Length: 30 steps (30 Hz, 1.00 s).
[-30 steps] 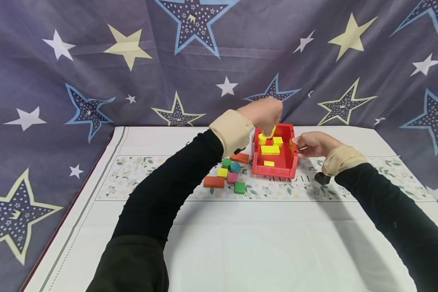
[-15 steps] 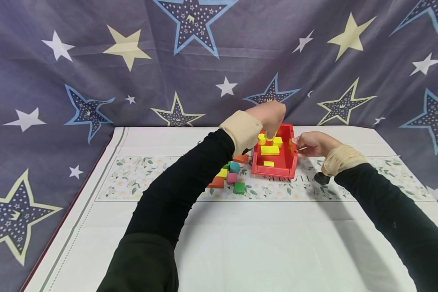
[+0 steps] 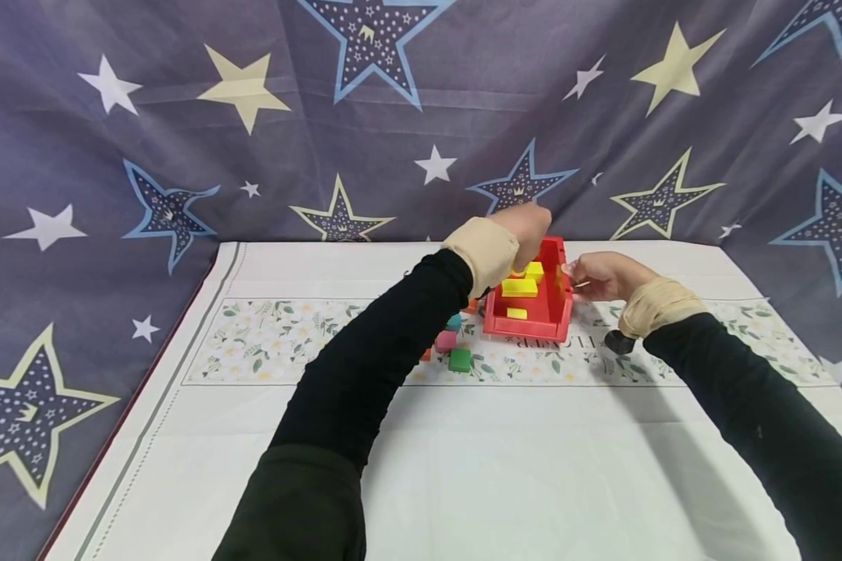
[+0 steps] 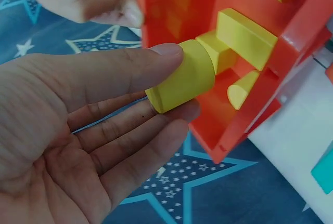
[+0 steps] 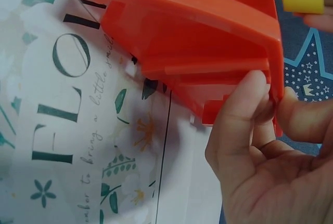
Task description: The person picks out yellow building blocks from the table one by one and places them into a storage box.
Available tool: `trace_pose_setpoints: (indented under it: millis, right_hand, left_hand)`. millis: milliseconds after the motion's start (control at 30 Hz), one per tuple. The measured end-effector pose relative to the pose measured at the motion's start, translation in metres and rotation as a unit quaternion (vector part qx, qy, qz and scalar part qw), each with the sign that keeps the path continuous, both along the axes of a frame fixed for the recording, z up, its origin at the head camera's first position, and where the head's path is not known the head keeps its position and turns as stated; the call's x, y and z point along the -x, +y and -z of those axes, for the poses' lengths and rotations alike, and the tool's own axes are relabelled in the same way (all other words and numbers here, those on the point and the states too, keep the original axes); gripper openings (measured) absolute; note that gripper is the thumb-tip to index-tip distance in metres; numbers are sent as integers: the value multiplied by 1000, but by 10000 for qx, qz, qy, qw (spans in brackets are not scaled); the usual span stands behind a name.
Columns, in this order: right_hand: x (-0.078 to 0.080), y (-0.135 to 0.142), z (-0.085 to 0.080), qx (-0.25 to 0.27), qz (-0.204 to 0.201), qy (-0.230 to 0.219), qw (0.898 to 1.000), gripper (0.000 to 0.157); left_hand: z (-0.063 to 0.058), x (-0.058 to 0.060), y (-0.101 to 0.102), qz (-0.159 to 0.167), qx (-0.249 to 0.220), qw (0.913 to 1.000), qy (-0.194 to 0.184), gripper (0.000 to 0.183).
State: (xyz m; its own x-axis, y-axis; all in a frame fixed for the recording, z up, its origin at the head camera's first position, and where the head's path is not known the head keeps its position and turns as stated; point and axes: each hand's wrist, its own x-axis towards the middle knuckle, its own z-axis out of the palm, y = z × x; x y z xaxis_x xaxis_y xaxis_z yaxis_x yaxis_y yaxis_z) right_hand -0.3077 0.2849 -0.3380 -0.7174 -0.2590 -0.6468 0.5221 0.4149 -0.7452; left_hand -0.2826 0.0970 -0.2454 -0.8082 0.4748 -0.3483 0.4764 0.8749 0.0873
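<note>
My left hand (image 3: 528, 230) is over the far left part of a red plastic bin (image 3: 553, 312). Between thumb and fingers it pinches a yellow cylinder block (image 4: 184, 78), clearest in the left wrist view, at the bin's opening. Inside the bin lie a yellow rectangular block (image 3: 519, 287), a yellow cube (image 3: 534, 270), a small yellow piece (image 3: 517, 313) and another yellow cylinder (image 4: 243, 90). At the bin's right side, my right hand (image 3: 603, 276) grips the wall, with the thumb and fingers on either side of the rim in the right wrist view.
Left of the bin, partly behind my left forearm, are a green block (image 3: 459, 360), a pink block (image 3: 446, 340), a teal block (image 3: 454, 322) and an orange block (image 3: 471, 305). A star-patterned curtain (image 3: 365, 140) hangs behind the white-covered table (image 3: 533, 467).
My left hand has moved a little right and lower over the bin, the yellow cylinder in its fingers. Its forearm now covers more of the loose blocks. The right hand and bin have stayed put.
</note>
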Motion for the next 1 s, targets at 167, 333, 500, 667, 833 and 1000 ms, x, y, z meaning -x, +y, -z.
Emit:
trace_pose_setpoints:
  millis: [167,333,500,667,833,1000]
  right_hand:
    - [0,1,1,33,-35,25,10000,15]
    - [-1,1,1,82,-41,47,9999,20]
    - [-2,2,1,170,-67,76,9998,27]
    - [-3,1,0,150,-39,79,9998,23]
    - [-2,1,0,146,-34,104,9998,22]
    - [-3,1,0,182,-37,128,9997,25]
  left_hand:
    - [12,3,2,-53,8,10000,67,47]
    - [14,0,3,-210,-40,9997,-89,52]
    - [15,-5,3,-153,-124,9997,-162,42]
    - [21,-11,1,-4,-133,9999,101,24]
    - [28,-11,2,96,-132,9993,337,18]
    - [32,-10,4,93,55,9995,313,19]
